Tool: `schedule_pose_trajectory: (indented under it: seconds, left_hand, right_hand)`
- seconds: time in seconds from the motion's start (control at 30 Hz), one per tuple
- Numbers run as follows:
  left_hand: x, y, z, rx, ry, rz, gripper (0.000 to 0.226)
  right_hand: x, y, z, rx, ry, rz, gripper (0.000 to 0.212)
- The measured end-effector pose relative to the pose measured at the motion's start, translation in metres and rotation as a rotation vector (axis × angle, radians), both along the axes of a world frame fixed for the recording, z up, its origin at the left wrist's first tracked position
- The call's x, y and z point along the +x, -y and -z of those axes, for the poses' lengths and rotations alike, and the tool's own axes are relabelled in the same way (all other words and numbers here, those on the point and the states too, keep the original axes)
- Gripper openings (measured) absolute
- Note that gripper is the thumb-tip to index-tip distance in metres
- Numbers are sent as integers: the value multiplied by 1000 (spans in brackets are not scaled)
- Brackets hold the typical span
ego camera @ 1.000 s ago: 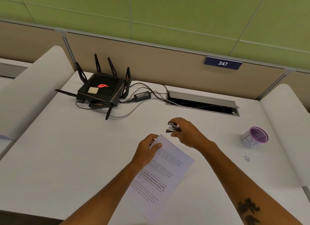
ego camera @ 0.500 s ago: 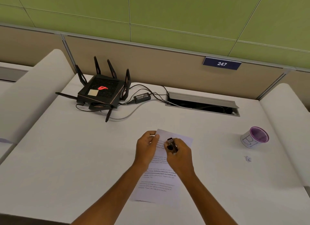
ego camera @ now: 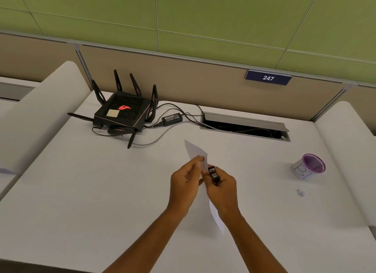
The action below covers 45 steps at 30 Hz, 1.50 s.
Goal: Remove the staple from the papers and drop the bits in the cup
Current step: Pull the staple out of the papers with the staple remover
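Head view:
Papers: white printed sheets of paper point(ego camera: 197, 152), lifted off the white desk point(ego camera: 101, 191) and turned nearly edge-on, standing between the two hands.
Left hand point(ego camera: 184, 183): pinches the sheets near their upper edge with thumb and fingertips.
Right hand point(ego camera: 222, 188): grips a small black and silver staple remover point(ego camera: 213, 173), its tip just beside the paper's edge.
Staple: too small to make out.
Cup: white paper cup with a purple rim point(ego camera: 308, 166), upright, well apart to the right of both hands.

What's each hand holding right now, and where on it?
Left hand pinches the papers near their top edge, lifted almost edge-on. Right hand grips the staple remover by its body, against the papers.
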<state>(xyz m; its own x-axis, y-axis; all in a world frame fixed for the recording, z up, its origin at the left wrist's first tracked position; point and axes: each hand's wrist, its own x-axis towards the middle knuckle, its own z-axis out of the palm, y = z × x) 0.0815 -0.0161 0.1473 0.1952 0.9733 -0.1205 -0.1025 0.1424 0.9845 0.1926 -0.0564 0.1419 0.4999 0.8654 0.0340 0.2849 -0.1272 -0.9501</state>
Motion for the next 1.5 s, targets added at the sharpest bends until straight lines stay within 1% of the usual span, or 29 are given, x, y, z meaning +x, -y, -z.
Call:
schedule_pose_trajectory:
  seconds: [0.1, 0.2, 0.4, 0.5, 0.57, 0.7, 0.8, 0.83, 0.9, 0.97, 1.03, 1.1, 1.17, 1.23, 1.3, 1.33, 1.4, 1.5]
  left_hand:
    - [-1, 4, -3, 156, -117, -18, 35]
    - [-3, 8, -3, 266, -218, -33, 42]
    - [-6, 13, -2, 462, -336, -10, 55]
    - [-5, 14, -4, 520, -353, 10, 57]
    - [-4, 14, -5, 537, -352, 26, 57]
    - [-5, 13, -9, 539, -383, 55, 60]
    - [-5, 11, -12, 529, -378, 83, 63]
    - [-6, 11, -13, 520, -372, 94, 65]
    - [-6, 10, -16, 492, -367, 116, 69]
    - [-7, 9, -19, 482, -371, 138, 74]
    - [-9, 8, -20, 481, -353, 160, 72]
    - [-12, 6, -19, 462, -330, 158, 58]
    - [-16, 4, -21, 419, -356, 132, 47]
    - [-20, 2, -25, 359, -379, 117, 43]
    - [-25, -2, -26, 315, -377, 94, 40]
    - [-28, -4, -25, 294, -373, 88, 39]
    - [-34, -8, -24, 255, -370, 99, 39]
    - [-42, -15, -22, 184, -336, 115, 38]
  right_hand:
    - [7, 1, -15, -50, -282, 54, 15]
    - [13, 1, -29, -40, -487, 38, 18]
    - [21, 0, -34, -5, -740, 16, 14]
    - [17, 0, -39, 6, -840, 17, 15]
    - [14, 1, -42, 16, -871, 20, 17]
    - [12, 1, -42, 26, -873, 17, 23]
    - [11, 1, -41, 13, -817, 4, 29]
    - [10, 2, -41, 2, -783, -5, 36]
    - [9, 3, -41, -15, -725, -16, 56]
    - [8, 5, -42, -9, -701, -26, 66]
    - [7, 7, -43, -4, -676, -51, 53]
    - [8, 9, -44, 0, -643, -98, 41]
    - [10, 13, -44, -8, -581, -131, 34]
    - [13, 15, -41, -15, -531, -90, 27]
    - [20, 13, -30, -20, -510, 35, 17]
    - [24, 13, -22, -27, -495, 101, 15]
    - [32, 14, -6, -36, -476, 211, 22]
    - [43, 19, 7, -62, -481, 259, 34]
